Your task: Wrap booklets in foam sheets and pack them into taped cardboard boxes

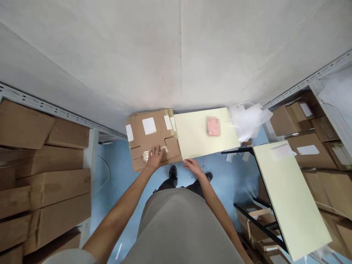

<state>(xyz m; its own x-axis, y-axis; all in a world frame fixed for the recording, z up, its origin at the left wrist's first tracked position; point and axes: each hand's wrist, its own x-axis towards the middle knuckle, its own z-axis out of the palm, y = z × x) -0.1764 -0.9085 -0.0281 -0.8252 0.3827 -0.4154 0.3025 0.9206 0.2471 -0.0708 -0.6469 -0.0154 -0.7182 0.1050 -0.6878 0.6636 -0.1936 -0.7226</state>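
Note:
A flattened cardboard box [162, 128] with white labels lies on the left part of the pale tabletop, close to the wall. My left hand [154, 158] rests on its near part, fingers spread over a crumpled strip of clear tape [145, 156]. By the box's near right corner, at the tabletop's front edge, is my right hand [193, 167]. Its fingers are bent together, and anything between them is too small to make out. To the right, a pinkish square item [213, 126], blurred out, lies on the pale tabletop [192, 135].
Shelves of cardboard boxes stand at left [63, 187] and right [327, 183]. White plastic sheeting [249, 119] hangs beside the tabletop's right end. A second pale table [288, 198] on a black frame stands at right, with open boxes [258, 223] beneath. The floor [123, 179] is blue.

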